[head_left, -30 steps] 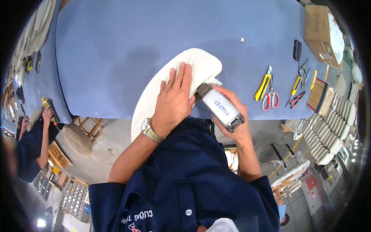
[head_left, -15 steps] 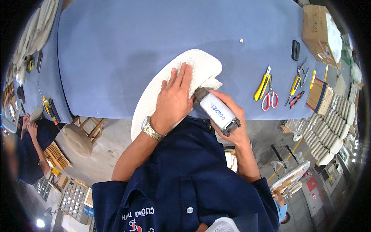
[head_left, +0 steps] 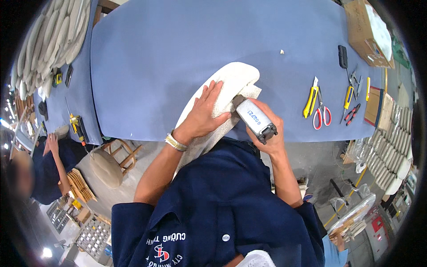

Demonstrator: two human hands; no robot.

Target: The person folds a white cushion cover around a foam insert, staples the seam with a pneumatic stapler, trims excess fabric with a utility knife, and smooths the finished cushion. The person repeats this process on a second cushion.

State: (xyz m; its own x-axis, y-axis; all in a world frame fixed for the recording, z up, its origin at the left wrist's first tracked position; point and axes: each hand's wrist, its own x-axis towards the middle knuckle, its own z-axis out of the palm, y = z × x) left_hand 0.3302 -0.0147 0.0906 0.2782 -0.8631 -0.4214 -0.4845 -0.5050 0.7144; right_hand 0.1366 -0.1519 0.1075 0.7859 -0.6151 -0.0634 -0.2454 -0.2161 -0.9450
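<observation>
White pad: curved, with a loose flap at its right edge; it lies at the near edge of the blue table [head_left: 147,58], its lower end reaching past that edge against the person's shirt [head_left: 213,178].
Left hand [head_left: 202,116]: spread palm-down on the white pad [head_left: 240,73], pressing nothing between fingers and thumb, apart from the other hand.
Right hand [head_left: 270,124]: wrapped around the grey handheld tool [head_left: 253,116], just right of the pad.
Tool nose: dark, at the pad's flap; whether it touches cannot be told.
Cutting tools: yellow knife [head_left: 311,101] and red-handled scissors [head_left: 321,115], right of the pad.
Cardboard box [head_left: 358,33]: far right beyond the pad, open, with white material [head_left: 379,35] filling its opening.
Grey crate [head_left: 92,236]: well to the pad's lower left, divided into a grid; the contents are too small to tell.
Grey cushions [head_left: 53,40]: heaped far left of the pad.
Co-worker [head_left: 46,175]: left of the pad, beside a round seat [head_left: 106,167].
</observation>
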